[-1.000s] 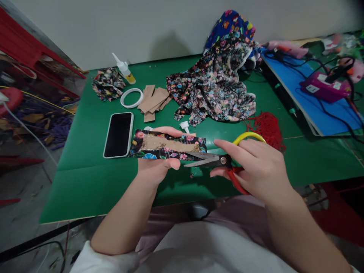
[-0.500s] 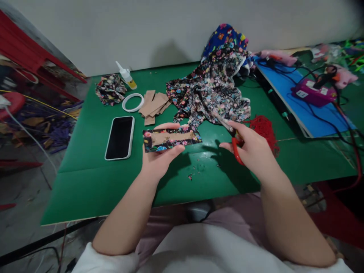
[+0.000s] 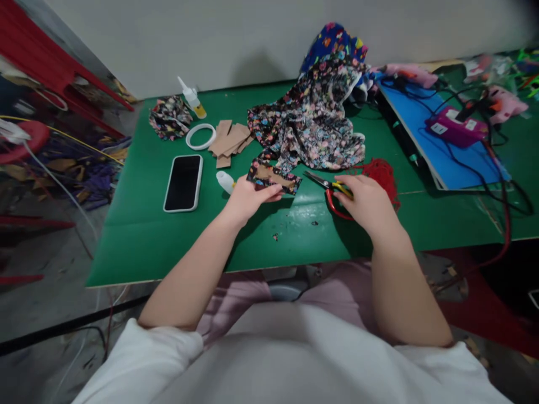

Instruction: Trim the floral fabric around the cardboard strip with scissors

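My left hand (image 3: 245, 201) grips a strip of cardboard with floral fabric folded over its edges (image 3: 273, 176); bare brown cardboard shows along its middle. Beside that hand lies a small white bottle (image 3: 225, 181), partly covered by it. My right hand (image 3: 369, 201) has its fingers on the yellow handle of a pair of scissors (image 3: 327, 184), low over the green table (image 3: 290, 249). The red handle loop hangs free of the fingers, and the blades point left toward the strip. Just behind my right hand is a tangle of red thread (image 3: 381, 173).
Floral cloth (image 3: 314, 132) lies heaped at the back. Brown cardboard strips (image 3: 229, 140), a white ring (image 3: 201, 137), a glue bottle (image 3: 192, 100), a cloth scrap (image 3: 170, 116) and a phone (image 3: 183, 184) sit left. Cables cross a blue board (image 3: 467, 163) with a purple box (image 3: 457, 128).
My right hand has lowered the scissors toward the table, and its fingers have left the red loop. The fabric-covered strip has moved right and tilted. The small white bottle now shows beside my left hand.
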Tool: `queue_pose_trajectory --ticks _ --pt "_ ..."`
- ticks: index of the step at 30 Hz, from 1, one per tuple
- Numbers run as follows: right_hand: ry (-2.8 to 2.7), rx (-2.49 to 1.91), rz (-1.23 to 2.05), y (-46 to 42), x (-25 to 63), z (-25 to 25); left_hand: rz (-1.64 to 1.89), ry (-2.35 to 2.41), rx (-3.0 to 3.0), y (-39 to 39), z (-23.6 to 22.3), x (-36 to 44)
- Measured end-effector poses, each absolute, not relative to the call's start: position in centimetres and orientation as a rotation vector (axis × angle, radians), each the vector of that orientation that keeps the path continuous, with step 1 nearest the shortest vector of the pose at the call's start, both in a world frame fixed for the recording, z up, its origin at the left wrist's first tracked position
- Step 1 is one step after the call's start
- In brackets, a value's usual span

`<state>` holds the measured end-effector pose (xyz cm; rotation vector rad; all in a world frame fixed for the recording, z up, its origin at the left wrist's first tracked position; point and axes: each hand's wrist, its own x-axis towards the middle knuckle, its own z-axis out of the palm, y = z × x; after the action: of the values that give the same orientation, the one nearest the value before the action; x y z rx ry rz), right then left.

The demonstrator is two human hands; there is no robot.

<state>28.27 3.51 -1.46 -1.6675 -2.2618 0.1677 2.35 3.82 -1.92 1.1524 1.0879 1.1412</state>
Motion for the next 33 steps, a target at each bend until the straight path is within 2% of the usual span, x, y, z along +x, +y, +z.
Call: queue_pose_trajectory --ticks 3,8,14,18,21,28,33 --pt "-2.096 -1.532 0.281 2.9 27.7 -1.2 1.065 1.176 1.141 3.4 -1.3 3.2" --pt "-1.845 -1.192 0.938 1.6 25.2 -1.8 0.887 1.199 1.140 1.8 -0.6 5.7" --pt "-1.513 -1.197 1.316 -0.3 24.9 -3.1 0.818 1.212 1.164 -0.5 -0.4 7.1" --pt "-1.234 -1.230 1.294 -1.3 26.3 -3.7 0.820 1.302 1.305 -2.0 -0.2 6.3" --pt "-1.078 -1.254 1.202 -1.6 27.3 -4.3 0.816 1.420 1.634 -3.6 -0.4 6.2" --pt "-0.796 -1.221 0.976 -1.8 27.8 -5.2 0.382 1.293 2.545 -9.0 -2.1 13.8" --pt "-0.777 -1.231 1.024 -2.0 27.4 -5.0 0.209 1.448 2.652 -9.2 -4.6 16.4"
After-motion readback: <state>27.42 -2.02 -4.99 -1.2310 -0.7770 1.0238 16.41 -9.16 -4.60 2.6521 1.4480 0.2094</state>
